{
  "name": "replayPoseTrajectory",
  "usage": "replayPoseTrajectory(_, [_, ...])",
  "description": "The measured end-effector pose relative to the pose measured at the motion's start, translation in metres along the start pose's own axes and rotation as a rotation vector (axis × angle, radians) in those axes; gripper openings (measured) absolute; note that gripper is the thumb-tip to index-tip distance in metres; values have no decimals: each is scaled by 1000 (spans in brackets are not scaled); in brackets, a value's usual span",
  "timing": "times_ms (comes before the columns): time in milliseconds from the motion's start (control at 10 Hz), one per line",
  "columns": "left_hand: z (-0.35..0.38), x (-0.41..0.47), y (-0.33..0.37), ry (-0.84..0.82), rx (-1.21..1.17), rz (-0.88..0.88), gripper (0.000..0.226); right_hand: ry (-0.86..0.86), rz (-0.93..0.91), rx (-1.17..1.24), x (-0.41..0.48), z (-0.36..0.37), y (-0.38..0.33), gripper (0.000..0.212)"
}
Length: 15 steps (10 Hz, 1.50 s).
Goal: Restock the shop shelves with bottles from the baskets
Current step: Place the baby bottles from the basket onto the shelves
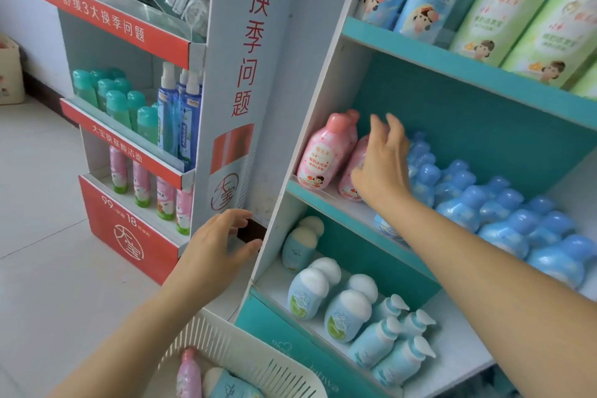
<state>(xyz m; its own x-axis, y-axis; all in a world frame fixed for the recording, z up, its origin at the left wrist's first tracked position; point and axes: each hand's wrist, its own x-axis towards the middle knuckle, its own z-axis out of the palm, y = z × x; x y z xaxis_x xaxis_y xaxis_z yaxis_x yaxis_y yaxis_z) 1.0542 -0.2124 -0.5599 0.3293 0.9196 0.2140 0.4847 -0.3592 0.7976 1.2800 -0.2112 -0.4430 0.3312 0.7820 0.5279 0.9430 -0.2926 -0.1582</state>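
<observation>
My right hand point(382, 165) reaches into the middle teal shelf point(326, 200). Its fingers are spread over a pink bottle point(350, 171) that stands beside another pink bottle point(319, 155); I cannot tell whether they grip it. My left hand point(216, 249) hovers open beside the shelf unit's white side panel, holding nothing. Below it, a white slatted basket point(245, 352) holds a pink bottle point(189, 375) and a pale blue bottle point(226, 386).
Blue bottles point(504, 213) fill the right of the middle shelf. The lower shelf carries white-capped bottles point(310, 294) and pump bottles point(391, 352). The top shelf has tall blue and green bottles point(504, 6). A red and white display stand point(129, 152) is at left.
</observation>
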Motion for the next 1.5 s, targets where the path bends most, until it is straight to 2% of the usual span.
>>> replayPoseTrajectory(100, [3,-3,-2,-17,33,3,43,87,-206,76,-35,2,-8,74])
replayPoseTrajectory(200, [10,-10,-14,-85,95,-26,44,10,-310,182,-86,19,-14,72])
replayPoseTrajectory(400, [32,-43,-74,-386,276,-119,47,-462,-252,291,-185,84,-17,68])
replayPoseTrajectory(500, [42,-51,-109,-548,356,-170,51,-659,-147,283,-220,126,-14,68])
replayPoseTrajectory(600, [55,-50,-144,-574,373,-291,48,-835,-31,264,-249,165,-9,67])
replayPoseTrajectory(800, [110,-58,-209,-615,305,-633,58,-994,61,219,-275,219,2,67])
replayPoseTrajectory(900, [142,-67,-242,-623,283,-761,72,-1052,63,175,-283,242,8,65])
replayPoseTrajectory(1100, [187,-77,-289,-633,226,-969,75,-1247,5,86,-308,277,18,63])
replayPoseTrajectory(1200, [205,-81,-303,-530,109,-1090,73,-1281,1,91,-315,288,22,64])
replayPoseTrajectory(1300, [223,-80,-306,-457,149,-1217,81,-1292,19,108,-317,296,25,66])
replayPoseTrajectory(1400, [227,-78,-306,-451,204,-1247,85,-1280,20,107,-316,303,26,64])
replayPoseTrajectory(1500, [223,-77,-309,-477,20,-1239,67,-1256,18,121,-312,303,28,64])
